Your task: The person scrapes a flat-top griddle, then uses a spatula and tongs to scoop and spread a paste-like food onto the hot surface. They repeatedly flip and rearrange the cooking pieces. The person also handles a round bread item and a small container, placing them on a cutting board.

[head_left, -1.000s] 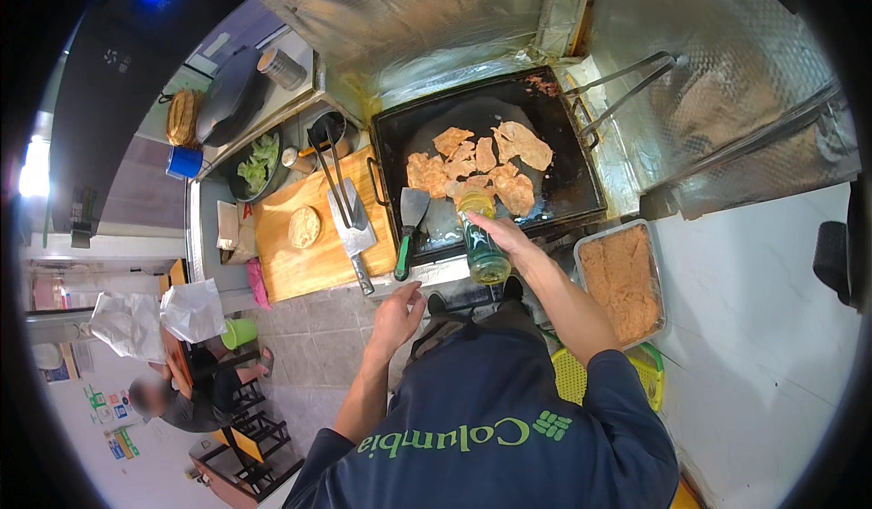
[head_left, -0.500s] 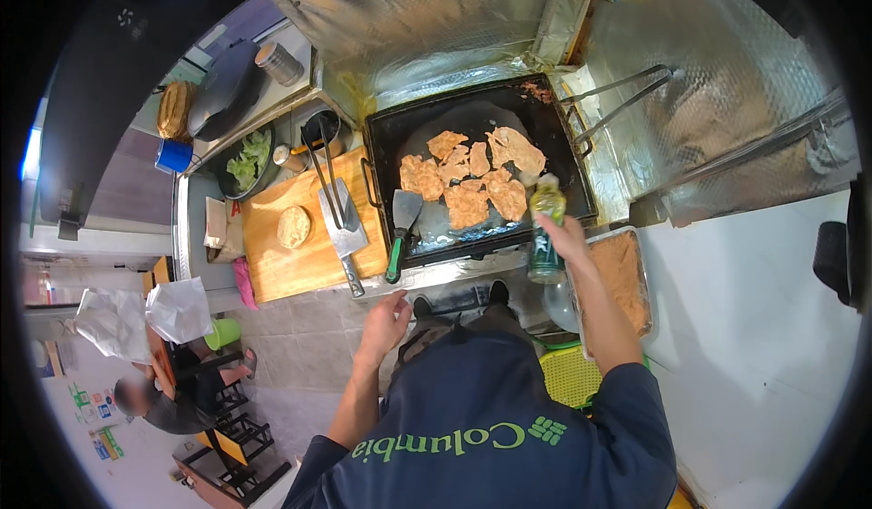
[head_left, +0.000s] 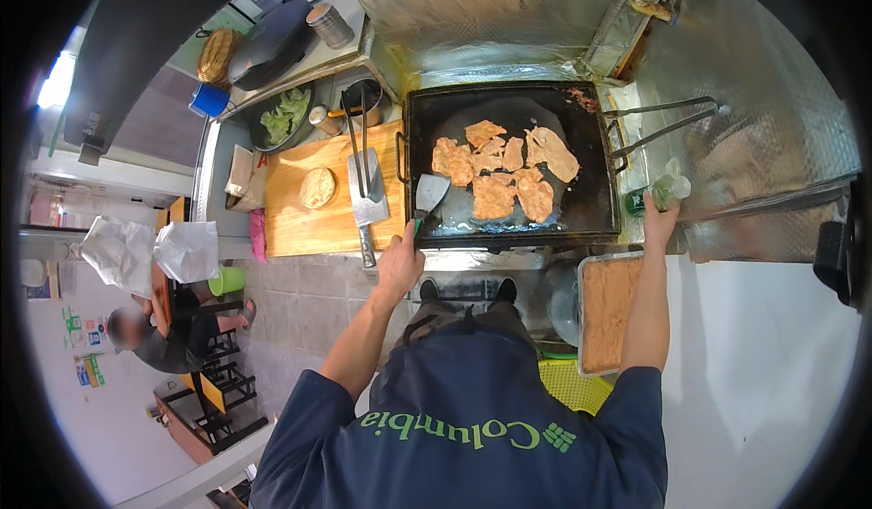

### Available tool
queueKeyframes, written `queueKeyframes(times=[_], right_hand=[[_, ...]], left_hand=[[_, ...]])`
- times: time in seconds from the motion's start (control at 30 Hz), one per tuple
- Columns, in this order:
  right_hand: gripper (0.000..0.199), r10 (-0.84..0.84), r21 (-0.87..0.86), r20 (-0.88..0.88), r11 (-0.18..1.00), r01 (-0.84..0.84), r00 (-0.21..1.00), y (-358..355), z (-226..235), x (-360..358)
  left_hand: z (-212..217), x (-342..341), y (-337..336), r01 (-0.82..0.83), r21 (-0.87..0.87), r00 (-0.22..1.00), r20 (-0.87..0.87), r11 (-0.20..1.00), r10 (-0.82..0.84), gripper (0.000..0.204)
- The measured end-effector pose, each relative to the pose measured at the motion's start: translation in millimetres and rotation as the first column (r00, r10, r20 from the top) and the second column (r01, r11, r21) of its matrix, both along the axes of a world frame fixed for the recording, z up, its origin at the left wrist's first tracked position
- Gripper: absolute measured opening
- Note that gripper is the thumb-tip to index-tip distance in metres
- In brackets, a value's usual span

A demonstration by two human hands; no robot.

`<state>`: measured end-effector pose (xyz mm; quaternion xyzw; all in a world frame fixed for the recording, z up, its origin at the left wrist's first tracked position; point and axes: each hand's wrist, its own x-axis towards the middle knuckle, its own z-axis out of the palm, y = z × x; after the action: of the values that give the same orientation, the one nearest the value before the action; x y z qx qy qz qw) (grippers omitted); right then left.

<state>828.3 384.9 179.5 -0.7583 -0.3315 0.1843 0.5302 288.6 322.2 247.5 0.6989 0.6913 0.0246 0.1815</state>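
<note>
My left hand (head_left: 401,266) grips the handle of a spatula (head_left: 432,192), whose wide metal blade rests on the near left corner of the black griddle (head_left: 581,209). Several flat browned pieces of meat (head_left: 494,197) lie over the griddle's middle. Beyond its right side, my right hand (head_left: 659,222) is closed around a greenish oil bottle (head_left: 670,187), apart from the meat. Left of the griddle, a round flatbread (head_left: 317,187) and a cleaver (head_left: 368,209) lie on a wooden cutting board (head_left: 286,223). Black tongs (head_left: 361,159) lie across the cleaver's blade.
Long metal tongs (head_left: 663,128) stick out past the griddle's right edge. A tray of brown food (head_left: 607,314) stands near my right forearm. A bowl of lettuce (head_left: 287,117) and a dark pot (head_left: 365,100) stand behind the board. Another person (head_left: 173,345) sits at far left.
My left hand has reached forward and taken hold of the spatula's handle. My right hand has carried the bottle rightward from the griddle's front edge. The view has shifted too.
</note>
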Motion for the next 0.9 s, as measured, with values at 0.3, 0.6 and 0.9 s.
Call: queueKeyframes(times=[0.3, 0.6, 0.9], right_hand=[[0.082, 0.091, -0.346, 0.317, 0.938, 0.026, 0.944, -56.5, -2.3, -6.7], [0.040, 0.311, -0.215, 0.036, 0.930, -0.297, 0.950, -132.7, 23.0, -101.4], [0.042, 0.840, -0.341, 0.240, 0.542, -0.768, 0.487, -72.3, 56.4, -529.3]], left_hand=[[0.8, 62.9, 8.3, -0.070, 0.072, 0.997, 0.025, 0.995, 0.068, 0.053], [-7.6, -83.9, 49.6, -0.293, 0.286, 0.954, 0.144, 0.912, 0.261, 0.050], [-45.3, -284.2, 139.5, 0.014, 0.367, 0.999, -0.050, 0.930, 0.005, 0.076]])
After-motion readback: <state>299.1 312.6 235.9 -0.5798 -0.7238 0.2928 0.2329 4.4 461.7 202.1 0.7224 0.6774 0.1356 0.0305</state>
